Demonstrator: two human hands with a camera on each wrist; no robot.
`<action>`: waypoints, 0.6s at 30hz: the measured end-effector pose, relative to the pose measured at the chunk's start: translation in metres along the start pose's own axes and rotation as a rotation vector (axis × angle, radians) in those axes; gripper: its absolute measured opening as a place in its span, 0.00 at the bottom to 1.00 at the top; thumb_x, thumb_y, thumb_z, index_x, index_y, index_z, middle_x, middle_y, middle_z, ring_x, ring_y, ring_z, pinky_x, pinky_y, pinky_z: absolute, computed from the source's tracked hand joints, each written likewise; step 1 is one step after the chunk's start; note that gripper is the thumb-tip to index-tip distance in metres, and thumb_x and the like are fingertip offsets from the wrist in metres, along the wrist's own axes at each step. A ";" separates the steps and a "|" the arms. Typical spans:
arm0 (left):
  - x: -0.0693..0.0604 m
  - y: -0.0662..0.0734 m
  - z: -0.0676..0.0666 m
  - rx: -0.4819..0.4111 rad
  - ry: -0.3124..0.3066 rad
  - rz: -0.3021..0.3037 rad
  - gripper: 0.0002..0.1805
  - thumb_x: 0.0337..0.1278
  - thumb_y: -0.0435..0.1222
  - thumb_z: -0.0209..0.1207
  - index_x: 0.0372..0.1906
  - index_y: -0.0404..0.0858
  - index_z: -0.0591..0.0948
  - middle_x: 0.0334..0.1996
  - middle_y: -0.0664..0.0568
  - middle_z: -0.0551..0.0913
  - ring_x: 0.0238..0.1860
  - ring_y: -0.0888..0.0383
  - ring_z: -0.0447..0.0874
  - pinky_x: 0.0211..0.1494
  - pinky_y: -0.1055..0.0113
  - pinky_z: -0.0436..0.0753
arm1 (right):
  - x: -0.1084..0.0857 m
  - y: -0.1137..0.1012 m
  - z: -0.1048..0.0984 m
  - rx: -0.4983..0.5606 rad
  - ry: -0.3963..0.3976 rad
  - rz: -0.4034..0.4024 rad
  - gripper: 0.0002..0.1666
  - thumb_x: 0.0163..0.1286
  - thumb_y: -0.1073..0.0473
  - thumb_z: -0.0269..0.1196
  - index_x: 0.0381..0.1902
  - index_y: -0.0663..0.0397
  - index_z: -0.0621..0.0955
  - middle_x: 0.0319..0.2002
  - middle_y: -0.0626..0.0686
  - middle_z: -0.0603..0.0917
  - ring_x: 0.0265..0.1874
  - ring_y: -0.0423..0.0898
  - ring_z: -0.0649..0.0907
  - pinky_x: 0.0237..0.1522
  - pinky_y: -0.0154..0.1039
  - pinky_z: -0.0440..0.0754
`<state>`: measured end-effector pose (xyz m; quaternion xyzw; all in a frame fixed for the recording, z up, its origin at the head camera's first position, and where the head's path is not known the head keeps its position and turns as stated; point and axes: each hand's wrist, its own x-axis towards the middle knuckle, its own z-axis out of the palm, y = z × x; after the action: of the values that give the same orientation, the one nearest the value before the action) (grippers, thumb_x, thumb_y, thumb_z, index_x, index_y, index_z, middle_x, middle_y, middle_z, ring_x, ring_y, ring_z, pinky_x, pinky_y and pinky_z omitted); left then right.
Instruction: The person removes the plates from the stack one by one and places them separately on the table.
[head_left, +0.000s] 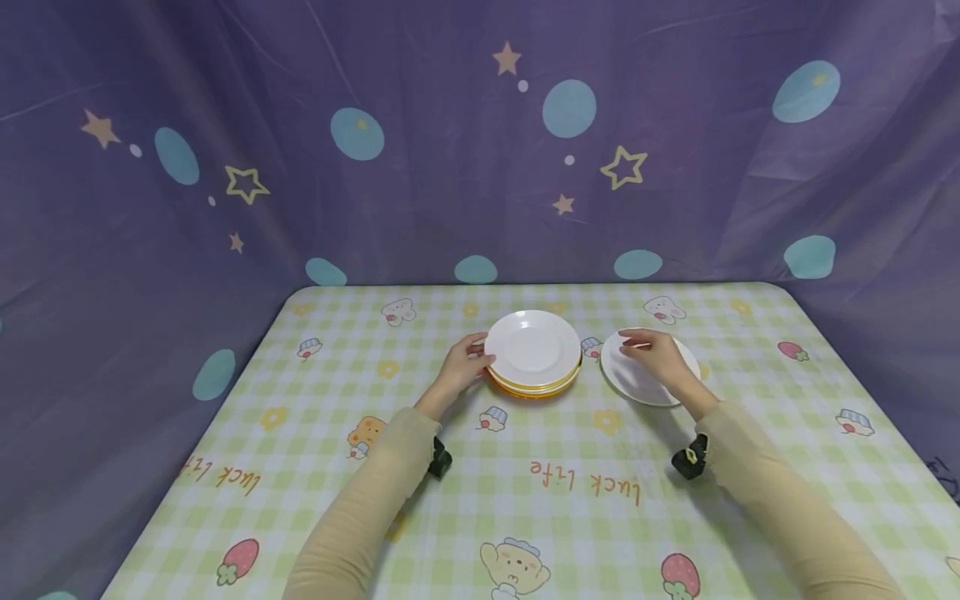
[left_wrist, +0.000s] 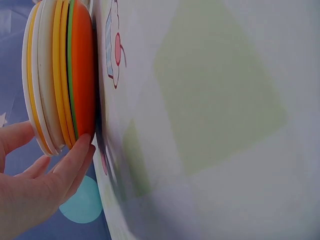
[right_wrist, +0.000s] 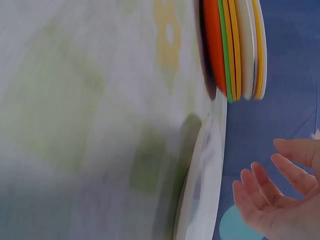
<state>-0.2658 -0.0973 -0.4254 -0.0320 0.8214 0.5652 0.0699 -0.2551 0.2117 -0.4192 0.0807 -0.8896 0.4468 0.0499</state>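
A stack of plates [head_left: 532,348] stands on the table, a white plate on top with yellow and white rims below. From the side, the left wrist view shows yellow and green rims and an orange plate [left_wrist: 84,70] at the bottom. My left hand [head_left: 460,367] touches the stack's left edge, thumb at the top plate's rim and fairly straight fingers against the lower plates. To the right, a separate white plate [head_left: 637,379] lies on the cloth. My right hand [head_left: 660,358] hovers over it, fingers apart and loosely bent, holding nothing; the right wrist view shows a gap to the plate.
A green-and-white checked tablecloth [head_left: 570,533] with printed cartoons covers the table. Behind it hangs a purple curtain [head_left: 450,200] with stars and blue ovals. Dark cameras sit at both wrists.
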 end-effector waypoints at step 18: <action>0.001 -0.001 0.001 -0.012 0.005 -0.002 0.28 0.51 0.29 0.57 0.60 0.37 0.67 0.52 0.39 0.72 0.50 0.48 0.73 0.45 0.66 0.79 | 0.007 -0.027 0.030 0.148 -0.084 0.003 0.21 0.61 0.67 0.56 0.52 0.73 0.71 0.42 0.70 0.77 0.37 0.59 0.79 0.33 0.24 0.74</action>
<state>-0.2671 -0.0970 -0.4264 -0.0349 0.8182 0.5698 0.0682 -0.2578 0.1714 -0.4149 0.1016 -0.8556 0.5075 0.0057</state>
